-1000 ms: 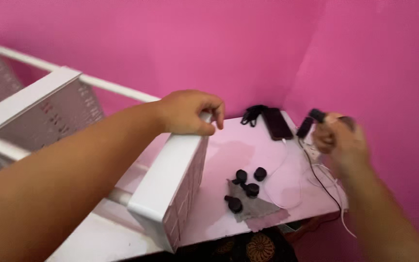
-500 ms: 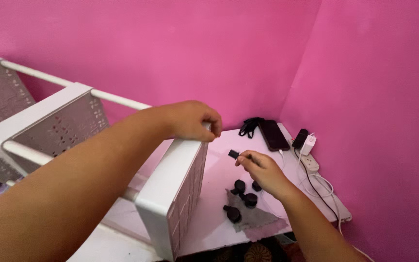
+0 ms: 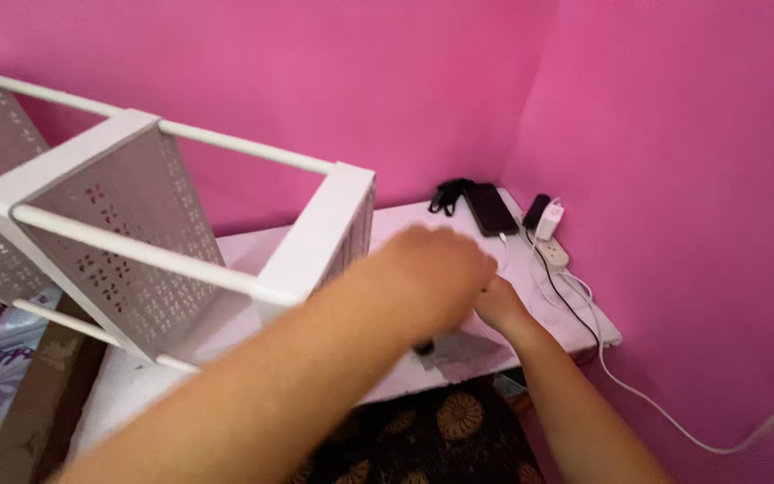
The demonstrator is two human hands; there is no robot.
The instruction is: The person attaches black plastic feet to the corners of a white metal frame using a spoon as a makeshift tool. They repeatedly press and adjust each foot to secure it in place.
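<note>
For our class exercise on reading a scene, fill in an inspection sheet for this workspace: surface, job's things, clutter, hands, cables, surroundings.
Surface: white table set in a corner.
Job's things: white rack with perforated panels, lying tilted on the table; small black parts on a grey sheet, mostly hidden by the arms.
Clutter: dark phone and black strap near the corner.
Hands: left hand blurred, in front of the rack's end; right hand low at the sheet, fingers hidden.
Cables: white power strip with white charger; white cable trails off the table to the right.
Surroundings: pink walls; patterned floor covering below.
</note>
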